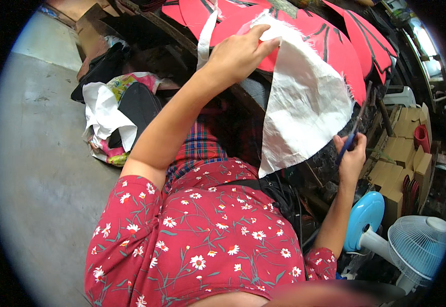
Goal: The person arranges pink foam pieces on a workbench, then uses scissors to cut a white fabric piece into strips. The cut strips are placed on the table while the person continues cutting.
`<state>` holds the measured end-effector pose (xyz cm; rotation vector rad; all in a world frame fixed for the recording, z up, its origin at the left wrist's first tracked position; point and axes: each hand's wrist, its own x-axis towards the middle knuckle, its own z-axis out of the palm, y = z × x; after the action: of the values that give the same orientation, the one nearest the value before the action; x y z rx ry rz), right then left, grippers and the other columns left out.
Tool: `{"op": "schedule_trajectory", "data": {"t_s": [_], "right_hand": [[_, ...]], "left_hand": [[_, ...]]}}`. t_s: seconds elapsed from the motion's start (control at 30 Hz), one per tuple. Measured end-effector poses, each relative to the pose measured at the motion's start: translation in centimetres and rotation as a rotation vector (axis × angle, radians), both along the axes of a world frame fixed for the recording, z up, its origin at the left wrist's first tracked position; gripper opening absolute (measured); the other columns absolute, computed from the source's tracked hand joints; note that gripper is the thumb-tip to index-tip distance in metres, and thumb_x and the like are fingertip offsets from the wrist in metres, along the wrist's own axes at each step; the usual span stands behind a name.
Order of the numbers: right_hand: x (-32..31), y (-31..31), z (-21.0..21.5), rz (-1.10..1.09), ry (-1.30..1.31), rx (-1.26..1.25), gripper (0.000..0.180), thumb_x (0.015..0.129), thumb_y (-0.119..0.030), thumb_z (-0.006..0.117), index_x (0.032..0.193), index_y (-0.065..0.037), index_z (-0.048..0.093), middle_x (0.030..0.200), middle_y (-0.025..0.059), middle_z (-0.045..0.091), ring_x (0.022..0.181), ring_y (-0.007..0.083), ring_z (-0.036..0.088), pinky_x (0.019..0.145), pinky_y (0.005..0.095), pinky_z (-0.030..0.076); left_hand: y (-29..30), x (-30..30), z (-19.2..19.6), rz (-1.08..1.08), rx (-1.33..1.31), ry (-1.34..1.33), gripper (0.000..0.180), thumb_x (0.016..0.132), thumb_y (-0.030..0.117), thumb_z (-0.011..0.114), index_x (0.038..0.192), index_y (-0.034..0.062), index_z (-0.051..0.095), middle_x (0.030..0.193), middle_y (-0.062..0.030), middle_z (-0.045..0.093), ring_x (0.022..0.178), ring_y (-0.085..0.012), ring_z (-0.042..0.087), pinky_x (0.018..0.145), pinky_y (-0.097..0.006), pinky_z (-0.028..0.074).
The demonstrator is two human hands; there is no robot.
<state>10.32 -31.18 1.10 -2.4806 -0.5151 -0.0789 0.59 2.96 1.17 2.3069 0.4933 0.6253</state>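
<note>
A piece of white cloth (305, 107) with frayed edges hangs at a slant from the table toward my lap. Its upper part is gripped by my left hand (237, 55), with the thumb and a finger over the fabric and the other fingers partly hidden. To the right of the cloth, my right hand (353, 157) has its fingers through the blue handles of a pair of scissors (357, 122). The blades point up and away, beside the cloth's right edge. Under and behind the cloth lie large pinkish-red panels (330, 48) with dark lines.
A narrow white strip (206, 38) hangs off the table's left side. On the floor at left sits a colourful bag (118, 159) with white scraps (105, 115) and black pieces. Cardboard boxes (405, 123) stand at right, near a blue-and-white fan (420, 245).
</note>
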Motion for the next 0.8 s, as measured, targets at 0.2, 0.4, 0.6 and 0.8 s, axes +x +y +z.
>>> {"op": "schedule_trajectory", "data": {"t_s": [0.2,0.4,0.6,0.8], "right_hand": [[2.9,1.4,-1.8,0.029,-0.098,-0.005,0.049,0.075,-0.029,0.083,0.107,-0.003,0.055,0.092,0.0133,0.066,0.08,0.0291,0.065,0.077,0.0386,0.049],[5.0,3.0,-2.8,0.179,0.04,0.433,0.032,0.081,-0.003,0.073,0.105,0.001,0.054,0.09,0.0041,0.063,0.081,0.011,0.061,0.076,0.026,0.049],[7.0,4.4,-1.5,0.165,0.091,0.541,0.038,0.083,-0.009,0.079,0.108,-0.001,0.051,0.092,0.0044,0.065,0.083,0.0085,0.061,0.076,0.0223,0.05],[5.1,5.7,-2.6,0.086,0.2,0.459,0.038,0.083,-0.014,0.081,0.105,0.0,0.053,0.091,0.0056,0.067,0.079,0.0074,0.06,0.073,0.0207,0.049]], "left_hand": [[-1.0,4.1,-1.1,-0.131,-0.291,-0.374,0.042,0.085,0.013,0.067,0.124,0.0034,0.058,0.094,-0.0132,0.07,0.078,-0.0233,0.068,0.069,-0.033,0.053],[0.5,4.9,0.6,-0.442,-0.695,-0.597,0.07,0.076,-0.013,0.051,0.143,0.0047,0.042,0.093,-0.0058,0.062,0.054,-0.0032,0.05,0.047,-0.019,0.043],[5.4,6.8,0.6,-0.372,-0.312,-0.664,0.048,0.089,-0.002,0.05,0.137,0.0043,0.054,0.089,-0.0072,0.066,0.076,-0.014,0.063,0.071,-0.028,0.051],[7.5,6.6,-1.6,0.002,0.578,-0.475,0.032,0.086,0.007,0.061,0.117,-0.0027,0.062,0.11,-0.0163,0.065,0.114,-0.0325,0.058,0.11,-0.042,0.035]]}}
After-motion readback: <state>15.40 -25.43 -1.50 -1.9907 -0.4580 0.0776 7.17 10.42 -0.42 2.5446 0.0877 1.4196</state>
